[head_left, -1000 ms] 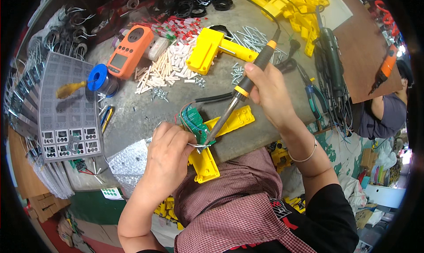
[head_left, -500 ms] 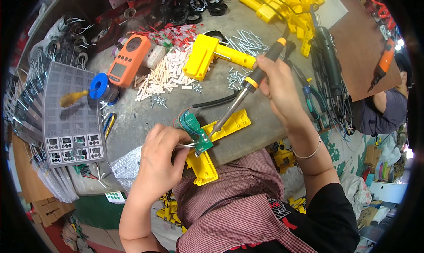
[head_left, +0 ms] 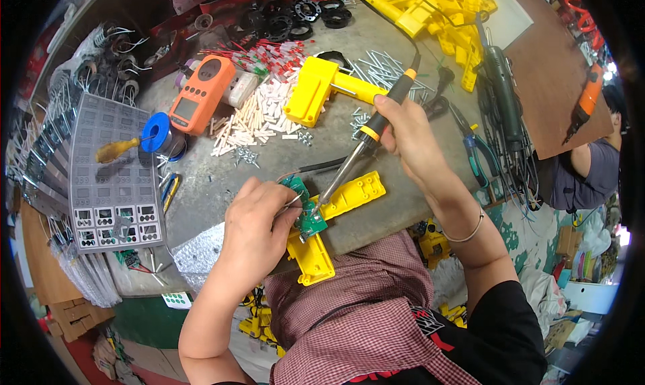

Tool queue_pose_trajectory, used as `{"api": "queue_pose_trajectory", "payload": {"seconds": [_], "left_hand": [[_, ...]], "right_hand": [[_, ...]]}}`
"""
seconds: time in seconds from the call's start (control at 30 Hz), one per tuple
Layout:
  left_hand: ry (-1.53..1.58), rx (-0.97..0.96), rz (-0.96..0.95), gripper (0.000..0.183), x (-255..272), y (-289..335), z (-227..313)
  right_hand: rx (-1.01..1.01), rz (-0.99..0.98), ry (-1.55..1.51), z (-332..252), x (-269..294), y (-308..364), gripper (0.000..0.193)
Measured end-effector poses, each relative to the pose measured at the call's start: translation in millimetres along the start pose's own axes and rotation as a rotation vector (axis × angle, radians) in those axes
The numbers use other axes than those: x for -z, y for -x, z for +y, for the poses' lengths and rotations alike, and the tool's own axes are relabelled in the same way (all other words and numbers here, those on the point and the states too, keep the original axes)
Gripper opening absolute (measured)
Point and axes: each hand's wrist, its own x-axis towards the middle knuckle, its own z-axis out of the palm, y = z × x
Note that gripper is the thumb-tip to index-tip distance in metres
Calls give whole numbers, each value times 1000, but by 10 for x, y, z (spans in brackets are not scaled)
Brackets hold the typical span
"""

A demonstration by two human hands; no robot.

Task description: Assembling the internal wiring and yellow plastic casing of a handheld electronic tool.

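My right hand (head_left: 410, 133) is closed round the handle of a soldering iron (head_left: 369, 132). The iron slants down to the left, its tip at the edge of a green circuit board (head_left: 311, 222). Fingers of my left hand (head_left: 259, 220) pinch a thin light-coloured wire (head_left: 290, 202) over the board; its far end is hidden by the fingers. Under the board lies an open yellow plastic housing half (head_left: 356, 195), one arm reaching right and another toward my apron. A dark cable (head_left: 329, 164) runs behind the board.
Beyond sit a yellow gun-shaped housing (head_left: 312, 93), white sticks (head_left: 245, 126), long screws (head_left: 386, 69) and an orange multimeter (head_left: 201, 96). At left are a blue solder spool (head_left: 156, 135) and a grey panel sheet (head_left: 111, 177). Pliers (head_left: 478, 150) lie right. Another person's sleeve (head_left: 588, 173) shows far right.
My left hand has shifted slightly up and right over the board, with the wire now angled upward. The iron's handle has swung a little left while its tip stays near the board.
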Motion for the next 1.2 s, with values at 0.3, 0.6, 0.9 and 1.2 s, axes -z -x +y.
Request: {"api": "queue_pose_trajectory", "payload": {"seconds": [0.3,0.6,0.9,1.2], "left_hand": [[8,-41,-15,19,4,19,-6],[22,-35,10,20,0,63,-17],[117,168,15,13,99,66,-39],[71,28,-179,15,252,-105,-130]], "right_hand": [[-27,-14,49,30,4,-48,30],[-95,-18,73,-35,-9,-49,29],[-2,71,8,-137,-91,188,31],[52,59,13,-69,-155,242,29]]}}
